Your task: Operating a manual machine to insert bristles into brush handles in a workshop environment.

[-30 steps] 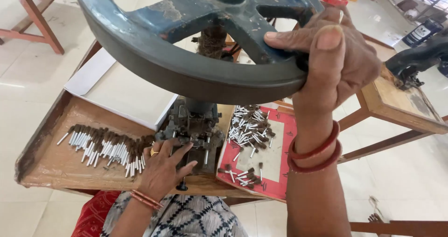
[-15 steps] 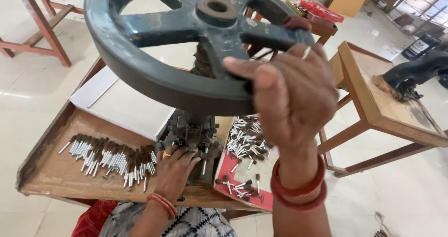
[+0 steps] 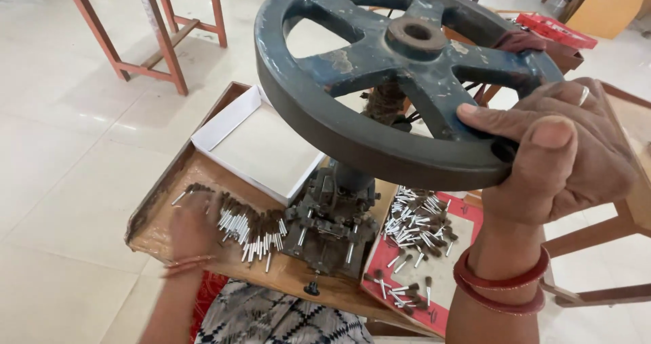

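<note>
Right hand (image 3: 563, 154) fingers clamped on handwheel (image 3: 380, 79); blurred left hand (image 3: 193, 225) over pins (image 3: 251, 229), grip unclear.

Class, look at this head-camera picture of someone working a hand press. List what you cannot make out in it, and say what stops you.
- Left hand, head view: motion-blurred over the small metal pins; whether it holds one cannot be told.
- Press base: its upper part is hidden behind the handwheel.
- Right hand: palm hidden; only fingers over the rim show.
- Red tray: far side covered by the right wrist.
- White box: one corner hidden by the wheel.
</note>
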